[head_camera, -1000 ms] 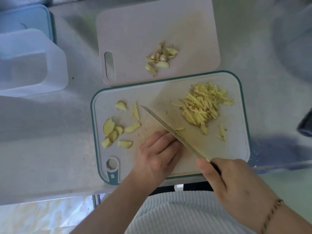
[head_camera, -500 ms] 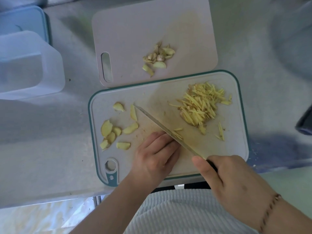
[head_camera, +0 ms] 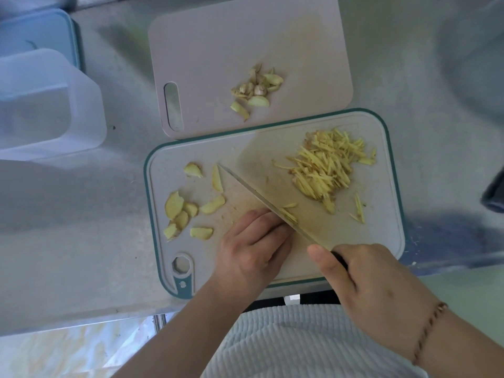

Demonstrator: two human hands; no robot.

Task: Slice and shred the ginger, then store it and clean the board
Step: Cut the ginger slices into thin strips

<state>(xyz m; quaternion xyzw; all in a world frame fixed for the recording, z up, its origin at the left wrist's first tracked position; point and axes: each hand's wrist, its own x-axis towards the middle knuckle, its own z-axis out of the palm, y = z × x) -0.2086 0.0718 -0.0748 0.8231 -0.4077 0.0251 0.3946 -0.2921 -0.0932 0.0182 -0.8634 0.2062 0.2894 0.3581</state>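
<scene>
On teal-rimmed board (head_camera: 387, 236) | ginger (head_camera: 326, 170) shredded pale-yellow | right hand (head_camera: 379, 293) grips knife (head_camera: 261, 199) | left hand (head_camera: 253, 249) curled, pinning ginger

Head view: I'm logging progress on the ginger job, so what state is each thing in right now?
Teal-rimmed cutting board: in use, stained.
Pile of yellow ginger shreds: cut, heaped at the board's far right.
Flat ginger slices: uncut, at the board's left.
Steel knife: blade down across the board.
Left hand: fingers curled beside the blade.
Right hand: grips the knife handle.
Pale pink cutting board: holds ginger trimmings.
</scene>
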